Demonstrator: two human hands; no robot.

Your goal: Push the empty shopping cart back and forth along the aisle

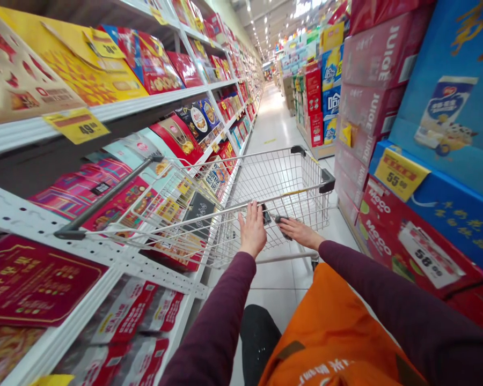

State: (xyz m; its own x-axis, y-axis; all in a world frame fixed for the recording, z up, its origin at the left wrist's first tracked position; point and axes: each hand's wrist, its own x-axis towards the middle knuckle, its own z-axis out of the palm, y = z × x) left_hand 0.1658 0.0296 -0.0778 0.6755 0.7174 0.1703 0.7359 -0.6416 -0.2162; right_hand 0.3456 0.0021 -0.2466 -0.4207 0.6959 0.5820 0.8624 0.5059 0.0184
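Note:
A wire shopping cart (265,170) stands sideways before me, its grey handle (112,194) at the left against the shelves. My left hand (253,231) lies on the near side of the cart, fingers stretched over the top rail and thumb apart. Beside its fingertips a small black fitting (266,214) hangs on the wire. A little to the right, my right hand (300,231) reaches in with its fingers together around a small dark object, mostly hidden, against the wire side. Inside the cart's handle end sits a folded wire seat with a dark panel (200,213).
Shelves (145,104) of boxed and bagged goods run along the left, with yellow price tags (78,126). On the right rise stacks of juice cartons (366,107) and blue boxes (446,107), close to the cart. A tiled aisle (271,115) leads away between them.

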